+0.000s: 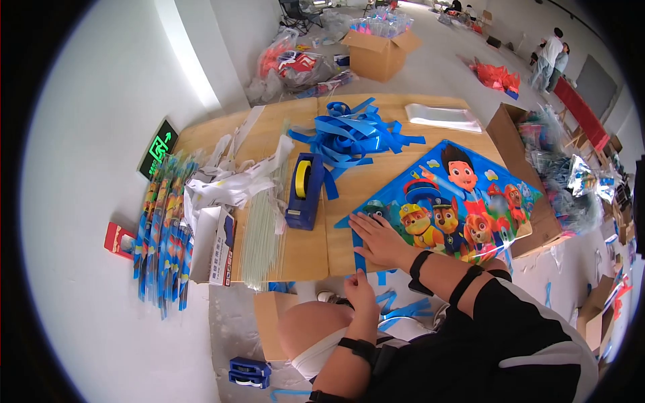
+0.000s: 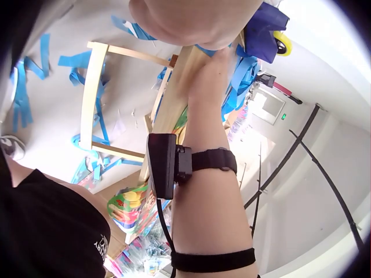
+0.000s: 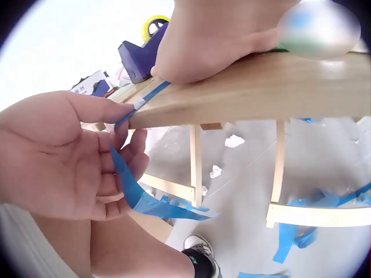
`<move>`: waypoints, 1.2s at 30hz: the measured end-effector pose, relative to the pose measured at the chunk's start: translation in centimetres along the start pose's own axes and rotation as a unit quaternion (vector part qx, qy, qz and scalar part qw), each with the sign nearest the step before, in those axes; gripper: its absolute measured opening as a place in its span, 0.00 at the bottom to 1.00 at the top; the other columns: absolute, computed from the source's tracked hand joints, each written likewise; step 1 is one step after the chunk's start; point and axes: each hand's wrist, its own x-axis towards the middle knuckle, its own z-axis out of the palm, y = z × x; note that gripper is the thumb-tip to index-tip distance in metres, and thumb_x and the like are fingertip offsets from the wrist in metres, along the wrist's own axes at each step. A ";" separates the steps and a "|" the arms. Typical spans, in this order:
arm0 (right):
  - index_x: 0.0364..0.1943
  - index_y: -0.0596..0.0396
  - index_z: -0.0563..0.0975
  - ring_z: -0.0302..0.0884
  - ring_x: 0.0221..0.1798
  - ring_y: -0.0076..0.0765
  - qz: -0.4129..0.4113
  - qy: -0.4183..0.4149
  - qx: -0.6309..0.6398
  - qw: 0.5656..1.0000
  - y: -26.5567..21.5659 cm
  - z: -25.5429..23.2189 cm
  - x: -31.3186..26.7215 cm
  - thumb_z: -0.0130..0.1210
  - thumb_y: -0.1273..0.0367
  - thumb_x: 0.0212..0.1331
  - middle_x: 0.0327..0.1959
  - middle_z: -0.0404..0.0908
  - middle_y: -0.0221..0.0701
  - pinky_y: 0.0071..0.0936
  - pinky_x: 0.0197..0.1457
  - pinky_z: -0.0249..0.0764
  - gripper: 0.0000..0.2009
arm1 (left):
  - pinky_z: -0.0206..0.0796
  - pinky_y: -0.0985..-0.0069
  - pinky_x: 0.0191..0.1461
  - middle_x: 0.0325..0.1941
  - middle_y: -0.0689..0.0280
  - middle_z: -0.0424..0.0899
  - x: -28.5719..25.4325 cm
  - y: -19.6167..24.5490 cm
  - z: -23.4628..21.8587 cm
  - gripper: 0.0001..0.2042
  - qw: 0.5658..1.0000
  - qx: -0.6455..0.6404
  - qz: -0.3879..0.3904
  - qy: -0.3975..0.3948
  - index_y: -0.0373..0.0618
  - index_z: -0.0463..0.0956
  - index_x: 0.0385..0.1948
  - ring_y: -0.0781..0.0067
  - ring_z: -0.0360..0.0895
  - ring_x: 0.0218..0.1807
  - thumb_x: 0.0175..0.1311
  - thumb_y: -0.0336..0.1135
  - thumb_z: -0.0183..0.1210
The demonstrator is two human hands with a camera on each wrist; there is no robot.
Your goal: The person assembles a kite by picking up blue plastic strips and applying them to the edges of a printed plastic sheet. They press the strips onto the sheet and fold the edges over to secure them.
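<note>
My right hand [image 1: 381, 240] presses flat near the left corner of a blue triangular plastic sheet [image 1: 423, 188] printed with cartoon dogs and a boy. Under that hand, a blue plastic strip [image 1: 359, 258] runs across to the table's front edge. At that edge my left hand [image 1: 361, 292] pinches the strip between thumb and fingers. The right wrist view shows the strip taut between the two hands, its loose end [image 3: 145, 202] hanging below the left fingers. In the left wrist view, the right forearm [image 2: 206, 214] hides much of the tabletop.
A blue tape dispenser [image 1: 306, 191] stands left of the sheet, near a heap of blue strips [image 1: 349, 134]. Thin pale rods [image 1: 262, 235] and a small white box [image 1: 215, 245] lie at the left edge. An open carton [image 1: 507, 127] stands on the right; cut strips litter the floor.
</note>
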 end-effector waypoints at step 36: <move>0.71 0.47 0.63 0.51 0.79 0.40 0.271 0.005 -0.046 0.962 11.1 -9.7 -33.8 0.54 0.57 0.62 0.75 0.60 0.29 0.54 0.74 0.51 0.32 | 0.46 0.49 0.76 0.78 0.52 0.54 -6.1 4.0 10.3 0.36 0.483 0.642 0.529 -0.272 0.46 0.56 0.73 0.43 0.51 0.77 0.67 0.51 0.55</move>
